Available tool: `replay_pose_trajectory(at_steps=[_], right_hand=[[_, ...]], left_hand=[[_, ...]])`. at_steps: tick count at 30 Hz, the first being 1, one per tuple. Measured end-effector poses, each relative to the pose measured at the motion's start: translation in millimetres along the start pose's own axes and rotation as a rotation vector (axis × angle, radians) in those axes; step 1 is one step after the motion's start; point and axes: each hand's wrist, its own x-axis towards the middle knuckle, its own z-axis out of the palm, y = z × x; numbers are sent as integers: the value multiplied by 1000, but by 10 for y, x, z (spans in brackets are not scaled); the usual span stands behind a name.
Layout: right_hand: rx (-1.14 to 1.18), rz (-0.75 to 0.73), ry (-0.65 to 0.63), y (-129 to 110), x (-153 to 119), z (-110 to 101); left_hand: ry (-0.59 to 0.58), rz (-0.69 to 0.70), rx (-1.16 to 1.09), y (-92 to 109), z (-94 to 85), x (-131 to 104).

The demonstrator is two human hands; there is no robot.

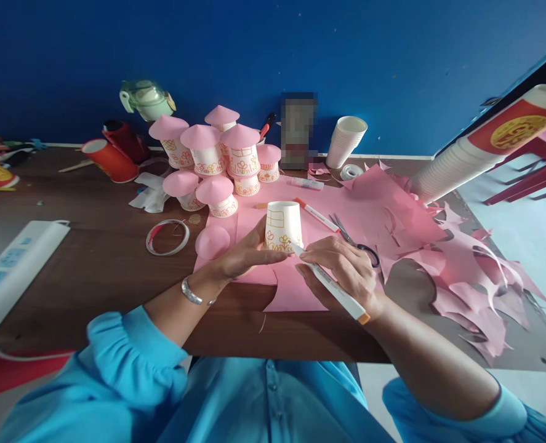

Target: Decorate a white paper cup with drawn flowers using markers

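Note:
My left hand [249, 251] grips an upside-down white paper cup [284, 221] by its left side and rim. On the cup are a yellow window grid and, lower down, orange-yellow flowers and grass. My right hand [344, 267] is closed around a white marker [335, 288] with an orange end, its tip at the cup's lower right edge. Beneath both hands lies pink paper [295, 289]. Just beyond my right hand are black-handled scissors [353, 240] and a red-and-white marker [317, 215]. A pink paper cone [212, 242] rests left of my left hand.
Several decorated cups with pink cone roofs [201, 151] cluster behind my left hand. Pink paper scraps [471, 289] spread on the right, below a long leaning stack of cups [476, 151]. A tape roll [167, 237] and power strip [23, 264] lie on the left.

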Motion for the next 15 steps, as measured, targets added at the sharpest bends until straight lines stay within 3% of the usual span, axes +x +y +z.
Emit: replay_pose_trajectory(at_steps=[11,15], right_hand=[[13,-2,-1,6,-3,12],[-11,-16,0,5,0,-15]], left_hand=[[-40,10,-3,49,10,5],[-5,9,29,46,19,7]])
